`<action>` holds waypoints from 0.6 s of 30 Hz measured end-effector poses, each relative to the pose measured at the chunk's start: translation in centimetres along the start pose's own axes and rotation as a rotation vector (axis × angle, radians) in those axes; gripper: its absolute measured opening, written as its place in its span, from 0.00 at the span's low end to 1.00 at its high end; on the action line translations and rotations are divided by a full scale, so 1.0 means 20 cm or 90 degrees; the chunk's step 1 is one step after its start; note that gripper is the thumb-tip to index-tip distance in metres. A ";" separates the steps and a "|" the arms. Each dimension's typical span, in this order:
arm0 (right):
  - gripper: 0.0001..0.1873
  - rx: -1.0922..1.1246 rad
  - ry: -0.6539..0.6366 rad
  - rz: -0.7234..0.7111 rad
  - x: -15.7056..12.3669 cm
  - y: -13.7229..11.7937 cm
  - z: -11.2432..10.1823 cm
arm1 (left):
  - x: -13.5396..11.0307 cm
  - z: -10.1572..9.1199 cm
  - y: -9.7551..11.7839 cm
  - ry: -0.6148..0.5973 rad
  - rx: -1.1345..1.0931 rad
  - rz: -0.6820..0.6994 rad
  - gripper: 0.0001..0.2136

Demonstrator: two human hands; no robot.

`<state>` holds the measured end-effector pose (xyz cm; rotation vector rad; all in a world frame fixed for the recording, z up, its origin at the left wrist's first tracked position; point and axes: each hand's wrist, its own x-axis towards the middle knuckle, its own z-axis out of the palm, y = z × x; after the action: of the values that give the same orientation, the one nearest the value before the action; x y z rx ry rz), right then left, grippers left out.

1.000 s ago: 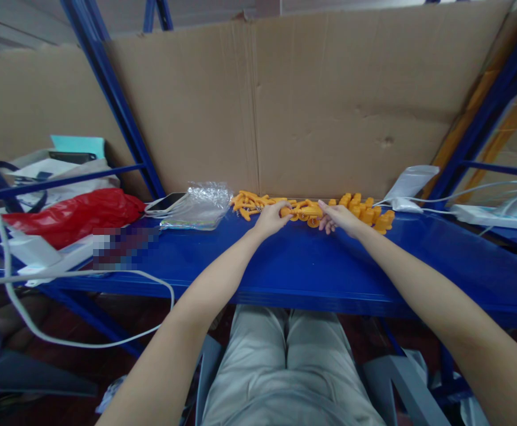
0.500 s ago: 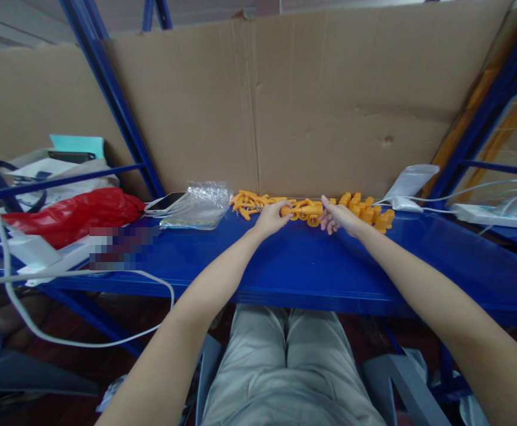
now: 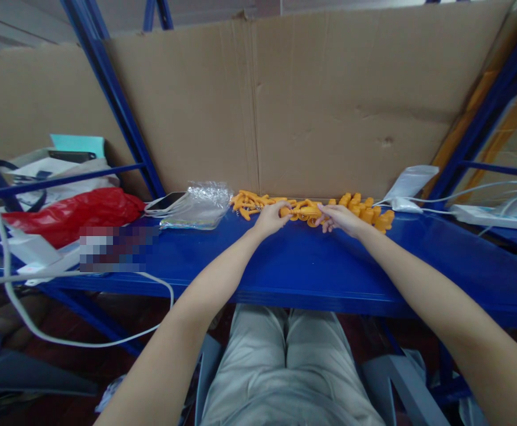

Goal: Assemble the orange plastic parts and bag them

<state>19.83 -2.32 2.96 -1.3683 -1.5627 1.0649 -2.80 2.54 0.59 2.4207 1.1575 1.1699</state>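
My left hand is closed, thumb and fingers pinching a small orange plastic piece near the back of the blue shelf. My right hand is at the other end of that piece, its thumb and forefinger brought together and its other fingers curled below. Whether it grips the same piece or a second one is too small to tell. Just behind and below lie orange ring-shaped parts. Thin orange parts with small metallic bits are heaped left of my left hand. Chunky orange pieces stand in rows beyond my right hand.
A blue metal shelf carries everything, backed by a cardboard sheet. To the left are clear plastic bags, a phone, a red bag and a white cable. A white pouch and power strip are at right.
My right hand has moved slightly left, and its thumb and forefinger have closed at the orange piece's end. The larger orange end seen between the hands before is now mostly covered. My left hand stays put.
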 end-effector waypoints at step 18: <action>0.17 -0.648 -0.025 -0.100 0.11 0.11 -0.10 | -0.01 -0.04 0.04 0.002 0.036 -0.159 0.11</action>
<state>22.13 0.19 1.58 -1.7922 -2.3291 0.1351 -3.03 1.75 1.33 2.2328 1.4619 1.0764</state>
